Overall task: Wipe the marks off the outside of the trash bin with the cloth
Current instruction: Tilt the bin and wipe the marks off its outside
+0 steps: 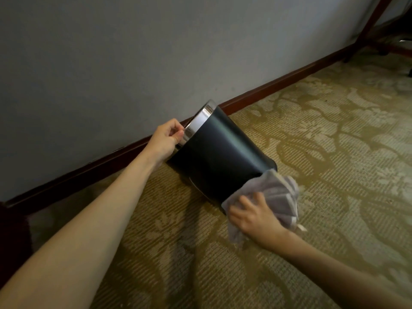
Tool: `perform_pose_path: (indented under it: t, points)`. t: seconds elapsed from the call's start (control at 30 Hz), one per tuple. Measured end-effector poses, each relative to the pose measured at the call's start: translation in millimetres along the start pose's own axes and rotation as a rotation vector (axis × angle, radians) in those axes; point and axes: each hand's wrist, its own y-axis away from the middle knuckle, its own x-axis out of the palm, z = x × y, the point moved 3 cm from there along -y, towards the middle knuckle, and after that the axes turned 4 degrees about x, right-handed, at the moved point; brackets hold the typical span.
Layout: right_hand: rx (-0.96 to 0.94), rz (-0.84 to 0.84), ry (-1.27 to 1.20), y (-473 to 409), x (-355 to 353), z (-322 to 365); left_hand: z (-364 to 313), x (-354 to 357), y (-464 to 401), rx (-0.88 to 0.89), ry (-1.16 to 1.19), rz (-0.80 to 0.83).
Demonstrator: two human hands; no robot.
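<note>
A black trash bin (223, 152) with a shiny metal rim (197, 124) lies tipped on its side on the carpet, its mouth turned toward the wall. My left hand (166, 140) grips the metal rim at the bin's upper left. A crumpled grey cloth (274, 197) is pressed against the bin's bottom end at the lower right. My right hand (252, 216) holds that cloth, fingers spread over it. The inside of the bin is hidden.
A grey wall (133, 52) with a dark wooden baseboard (278, 85) runs diagonally behind the bin. Patterned beige carpet (334, 141) covers the floor. Dark furniture legs (374, 23) stand at the top right corner.
</note>
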Motion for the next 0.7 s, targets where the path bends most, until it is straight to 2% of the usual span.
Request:
perform_pose_path:
  t: [0.03, 0.1, 0.3, 0.37, 0.43, 0.5, 0.6, 0.7]
  points:
    - [-0.04, 0.06, 0.039, 5, 7, 5, -2, 3, 0, 0.019, -0.003, 0.003]
    - [-0.031, 0.045, 0.041, 6, 8, 3, -6, 8, 0, 0.046, -0.004, 0.001]
    - [0.223, -0.281, -0.229, -12, -35, -60, -5, 8, 2, 0.051, -0.006, -0.01]
    - [0.416, -0.266, -0.349, -22, -45, -93, -3, 5, 5, 0.033, -0.007, 0.006]
    - [0.693, -0.154, -0.475, -28, -42, -117, -3, 3, 7, 0.023, -0.009, 0.019]
    - [0.823, -0.122, -0.572, -31, -35, -123, -3, 2, 8, 0.021, -0.011, 0.02]
    - [0.782, -0.179, -0.423, -23, -35, -101, -1, 0, 8, 0.005, -0.006, 0.016]
    - [0.586, -0.282, -0.282, -7, -36, -70, 5, -5, 8, -0.015, 0.008, 0.031]
